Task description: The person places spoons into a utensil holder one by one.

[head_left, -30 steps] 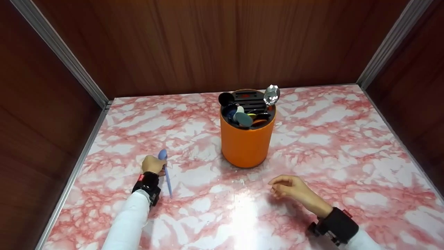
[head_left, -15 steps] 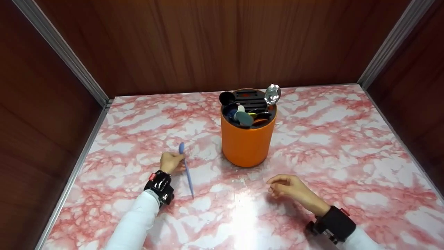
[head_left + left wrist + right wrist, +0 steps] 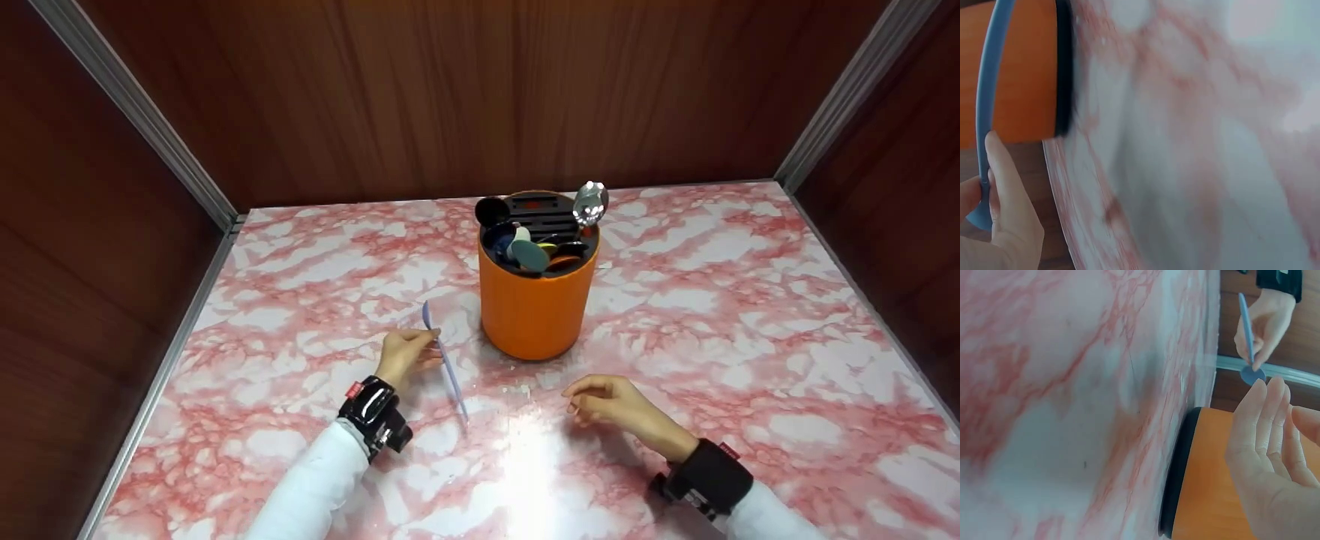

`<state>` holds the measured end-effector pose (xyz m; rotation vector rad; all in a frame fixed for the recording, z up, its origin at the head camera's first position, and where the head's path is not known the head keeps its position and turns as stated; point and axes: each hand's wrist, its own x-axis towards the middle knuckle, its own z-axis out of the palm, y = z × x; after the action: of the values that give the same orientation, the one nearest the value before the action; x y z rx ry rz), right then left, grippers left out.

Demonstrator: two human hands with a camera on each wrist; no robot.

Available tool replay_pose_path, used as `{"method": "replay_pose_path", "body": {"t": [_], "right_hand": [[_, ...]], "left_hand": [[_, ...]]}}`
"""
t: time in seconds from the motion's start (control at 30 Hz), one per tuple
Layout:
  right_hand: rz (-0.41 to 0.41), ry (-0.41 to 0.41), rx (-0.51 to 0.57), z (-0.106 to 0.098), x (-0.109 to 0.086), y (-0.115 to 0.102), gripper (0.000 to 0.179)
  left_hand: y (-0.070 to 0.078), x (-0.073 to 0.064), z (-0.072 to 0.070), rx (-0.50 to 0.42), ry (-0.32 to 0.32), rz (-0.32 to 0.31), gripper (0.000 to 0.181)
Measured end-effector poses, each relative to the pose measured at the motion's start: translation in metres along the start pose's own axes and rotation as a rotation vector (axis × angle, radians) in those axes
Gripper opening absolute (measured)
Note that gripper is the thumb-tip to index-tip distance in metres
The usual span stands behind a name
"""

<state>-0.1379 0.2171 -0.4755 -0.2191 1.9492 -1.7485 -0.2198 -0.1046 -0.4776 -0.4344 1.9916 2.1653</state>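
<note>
My left hand [image 3: 406,354] pinches a blue spoon [image 3: 450,369] by its handle close to the bowl, left of the orange utensil holder [image 3: 532,315]. In the left wrist view the spoon [image 3: 988,84] crosses in front of the holder [image 3: 1022,73], with thumb and fingers around its neck. It appears raised off the table, its bowl end pointing away from me. To the right and in front of the holder, my right hand [image 3: 619,403] hovers with loosely bent fingers and nothing between them. The right wrist view shows this hand [image 3: 1269,467] before the holder.
In the holder's black slotted top stand several utensils, among them a shiny metal spoon [image 3: 591,204], a black one [image 3: 492,212] and a grey-green one [image 3: 529,256]. Brown wood-grain panels [image 3: 480,97] enclose the red-and-white marbled table [image 3: 690,300] at the back and sides.
My left hand has carried the blue spoon rightward, toward the holder, and the spoon has turned in view. The right hand has shifted slightly left.
</note>
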Motion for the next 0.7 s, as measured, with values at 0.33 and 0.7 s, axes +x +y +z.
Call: {"method": "replay_pose_path", "body": {"t": [0.33, 0.7], "right_hand": [[-0.02, -0.05, 0.003, 0.008, 0.007, 0.002, 0.038], [-0.063, -0.095, 0.017, 0.015, 0.014, 0.003, 0.037]], "left_hand": [[-0.005, -0.017, 0.025, -0.128, -0.065, -0.024, 0.029], [-0.007, -0.033, 0.045, -0.203, -0.145, -0.028, 0.018]]}}
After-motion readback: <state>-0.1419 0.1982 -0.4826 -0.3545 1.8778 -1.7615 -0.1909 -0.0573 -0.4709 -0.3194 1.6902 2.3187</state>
